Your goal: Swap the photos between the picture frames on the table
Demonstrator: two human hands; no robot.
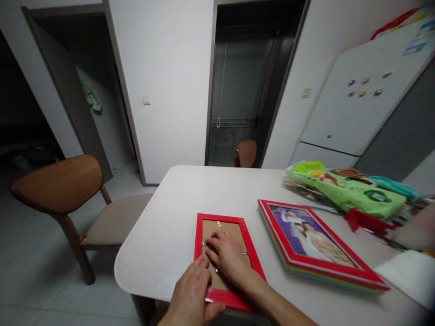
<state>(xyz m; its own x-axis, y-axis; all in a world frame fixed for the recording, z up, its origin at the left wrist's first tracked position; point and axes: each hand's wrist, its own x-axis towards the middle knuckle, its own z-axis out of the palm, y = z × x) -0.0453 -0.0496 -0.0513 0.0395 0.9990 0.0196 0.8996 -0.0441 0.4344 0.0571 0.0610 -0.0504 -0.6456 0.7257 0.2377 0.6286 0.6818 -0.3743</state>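
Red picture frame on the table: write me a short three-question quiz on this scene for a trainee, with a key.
1. Which hand lies flat on the brown backing board of the red frame?
2. True or false: the stack of frames beside it lies with its photo facing down.
3. Fill in the blank: small ____ fittings sit on the backing board.

Key: 1. The right hand. 2. False, the photo faces up. 3. Metal clips.
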